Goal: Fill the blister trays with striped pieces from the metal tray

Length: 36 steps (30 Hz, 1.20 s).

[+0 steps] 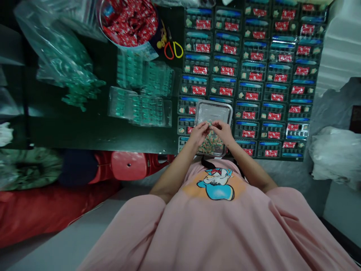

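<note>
My left hand [200, 133] and my right hand [222, 131] meet above a shallow metal tray [213, 109], fingertips pinched together. Between them is a small green-and-beige piece [209, 123], too small to make out fully; both hands appear to grip it. Many similar small pieces [212, 144] lie heaped in the near half of the tray. The tray rests over some of the dark compartment trays [248, 127], which stand in rows. Most of these hold a blue stick-like item [250, 123], a red patterned packet [248, 134] and a small beige piece.
To the left lie stacked clear packs with green pieces [152, 111] and a plastic bag of green pieces [81, 88]. A tub of red packets [131, 24] and scissors [173, 50] are at the back. A red stool [129, 165] stands by the table's front edge.
</note>
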### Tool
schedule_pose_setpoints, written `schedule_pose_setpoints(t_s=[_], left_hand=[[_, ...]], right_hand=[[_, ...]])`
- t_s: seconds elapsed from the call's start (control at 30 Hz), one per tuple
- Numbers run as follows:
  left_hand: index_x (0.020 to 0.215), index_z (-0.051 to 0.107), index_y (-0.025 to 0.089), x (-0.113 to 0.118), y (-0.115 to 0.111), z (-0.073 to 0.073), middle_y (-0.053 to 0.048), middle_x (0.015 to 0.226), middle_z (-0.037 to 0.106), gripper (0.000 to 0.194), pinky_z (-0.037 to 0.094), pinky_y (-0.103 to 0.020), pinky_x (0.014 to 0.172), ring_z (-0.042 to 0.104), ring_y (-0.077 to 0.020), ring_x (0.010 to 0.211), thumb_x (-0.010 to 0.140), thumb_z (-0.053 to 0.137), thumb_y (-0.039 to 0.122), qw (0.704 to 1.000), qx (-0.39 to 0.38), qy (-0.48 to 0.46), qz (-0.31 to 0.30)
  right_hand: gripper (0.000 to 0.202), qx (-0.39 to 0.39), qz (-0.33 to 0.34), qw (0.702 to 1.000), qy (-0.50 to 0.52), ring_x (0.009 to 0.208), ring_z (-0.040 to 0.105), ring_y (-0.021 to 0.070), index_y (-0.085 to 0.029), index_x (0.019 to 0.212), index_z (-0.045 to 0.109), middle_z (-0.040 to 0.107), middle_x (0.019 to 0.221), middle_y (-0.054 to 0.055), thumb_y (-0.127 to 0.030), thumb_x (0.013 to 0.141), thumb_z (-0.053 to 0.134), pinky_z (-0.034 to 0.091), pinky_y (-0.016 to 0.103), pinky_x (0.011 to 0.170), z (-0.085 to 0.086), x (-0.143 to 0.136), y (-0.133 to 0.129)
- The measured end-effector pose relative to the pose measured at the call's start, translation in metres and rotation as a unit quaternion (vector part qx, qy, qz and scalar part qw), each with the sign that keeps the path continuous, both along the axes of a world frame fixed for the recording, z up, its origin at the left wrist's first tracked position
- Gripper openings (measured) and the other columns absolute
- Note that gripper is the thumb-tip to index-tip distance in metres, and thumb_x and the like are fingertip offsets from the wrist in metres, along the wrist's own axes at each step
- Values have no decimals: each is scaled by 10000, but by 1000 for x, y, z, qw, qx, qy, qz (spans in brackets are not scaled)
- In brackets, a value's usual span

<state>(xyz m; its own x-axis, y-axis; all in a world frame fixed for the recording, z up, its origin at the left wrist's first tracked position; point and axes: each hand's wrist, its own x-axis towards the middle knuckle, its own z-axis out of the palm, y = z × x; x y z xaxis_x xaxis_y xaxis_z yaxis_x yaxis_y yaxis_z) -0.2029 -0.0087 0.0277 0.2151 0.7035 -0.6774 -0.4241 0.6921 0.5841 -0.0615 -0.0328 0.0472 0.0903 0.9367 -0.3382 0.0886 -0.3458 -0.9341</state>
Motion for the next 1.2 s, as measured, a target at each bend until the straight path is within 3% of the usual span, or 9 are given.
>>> schedule_pose_setpoints(t_s=[0.17,0.4,0.67,0.97,1.2], left_hand=[[922,697,182,-7,2,-3,-22,852,710,295,511,-247,723,659,-119,774,672,838,250,1000,2,3,14],[902,707,159,-7,-2,-4,-23,803,710,291,487,-215,648,664,-112,728,648,843,202,999,-17,-33,-2],[909,745,140,-4,-6,-8,-48,825,739,289,470,-204,633,658,-113,713,643,848,183,999,-6,-39,-14],[903,746,120,-2,-5,-5,-54,794,722,185,463,-196,630,631,-96,675,722,775,148,998,-25,-63,-14],[857,729,122,-1,-5,-2,-41,771,714,119,461,-170,580,592,-74,607,739,725,105,995,-44,-85,-1]], right_hand=[[390,-15,33,999,3,661,502,125,-178,980,707,572,689,-30,-481,735,690,437,270,668,-2,9,-2],[407,-26,-72,996,34,756,546,132,-186,927,672,636,816,-3,-531,713,692,462,270,737,-12,13,1],[351,-19,-41,992,115,817,617,146,-186,900,677,686,859,6,-487,724,717,503,300,837,-12,1,-2],[266,20,5,1000,15,904,653,168,-191,1012,734,729,1002,38,-349,827,624,512,323,907,-19,-2,-5],[299,29,20,999,-21,816,629,157,-194,1058,726,705,936,25,-256,773,661,524,311,824,-19,-2,-7]])
